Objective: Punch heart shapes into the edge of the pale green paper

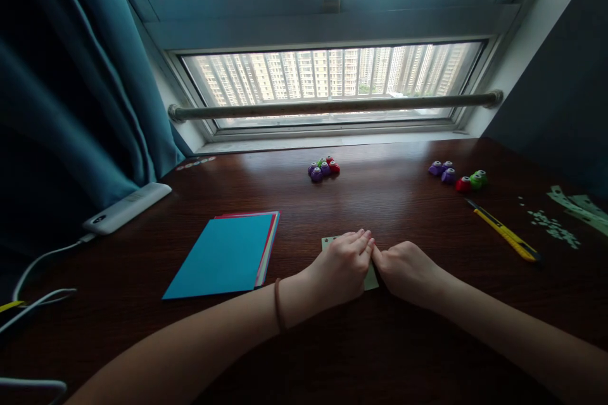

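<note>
A pale green piece of paper [371,279] lies on the desk in front of me, with small dark star-shaped marks along its top left edge. My left hand [349,262] covers most of it, fingers pressed together and curled down over the sheet. Against its right side is my right hand [403,269], closed in a fist, its thumb side meeting the left fingertips at the paper's edge. Whatever the right fingers hold is hidden. A brown band [278,307] circles my left wrist.
Left of my hands is a stack of coloured paper [221,256], blue on top. Small purple, red and green objects form a middle cluster [323,169] and a right group [458,177]. A yellow utility knife [506,231], paper bits [555,228], green strips [582,205] and a white power bank [128,207] lie around.
</note>
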Motion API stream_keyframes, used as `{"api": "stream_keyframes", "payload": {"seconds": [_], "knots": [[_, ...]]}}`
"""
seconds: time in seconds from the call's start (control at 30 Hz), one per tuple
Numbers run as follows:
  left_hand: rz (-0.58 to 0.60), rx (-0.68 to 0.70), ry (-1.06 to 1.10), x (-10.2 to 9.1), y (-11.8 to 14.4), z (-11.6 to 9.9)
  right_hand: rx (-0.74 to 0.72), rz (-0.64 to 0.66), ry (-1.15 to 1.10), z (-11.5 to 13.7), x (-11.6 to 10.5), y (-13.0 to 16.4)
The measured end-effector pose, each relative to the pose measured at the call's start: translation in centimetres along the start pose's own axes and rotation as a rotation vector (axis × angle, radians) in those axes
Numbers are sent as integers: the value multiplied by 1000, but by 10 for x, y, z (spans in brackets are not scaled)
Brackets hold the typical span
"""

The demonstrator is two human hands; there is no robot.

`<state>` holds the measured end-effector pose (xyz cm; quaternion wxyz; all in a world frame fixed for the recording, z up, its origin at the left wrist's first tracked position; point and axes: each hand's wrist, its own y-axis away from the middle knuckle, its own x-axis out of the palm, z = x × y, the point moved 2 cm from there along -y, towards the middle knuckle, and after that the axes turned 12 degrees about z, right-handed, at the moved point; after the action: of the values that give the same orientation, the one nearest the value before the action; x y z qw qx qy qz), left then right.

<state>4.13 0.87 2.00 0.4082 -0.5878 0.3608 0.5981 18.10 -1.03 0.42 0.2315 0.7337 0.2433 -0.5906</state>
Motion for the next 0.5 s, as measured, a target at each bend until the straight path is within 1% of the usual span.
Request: {"api": "stream_keyframes", "payload": {"seconds": [0.07, 0.13, 0.27, 0.33, 0.4, 0.5], "knots": [[-12, -2, 21, 2, 1, 0, 7, -4, -7, -1, 1, 0], [-53, -10, 53, 5, 4, 2, 13, -9, -24, -1, 2, 0], [-236, -12, 201, 10, 8, 13, 24, -20, -78, -4, 2, 1], [-285, -16, 269, 11, 9, 18, 39, -26, -121, -6, 2, 2], [-293, -42, 309, 12, 9, 20, 45, -47, -191, -9, 4, 3], [-256, -144, 311, 14, 8, 21, 73, -111, -327, -13, 7, 3]]}}
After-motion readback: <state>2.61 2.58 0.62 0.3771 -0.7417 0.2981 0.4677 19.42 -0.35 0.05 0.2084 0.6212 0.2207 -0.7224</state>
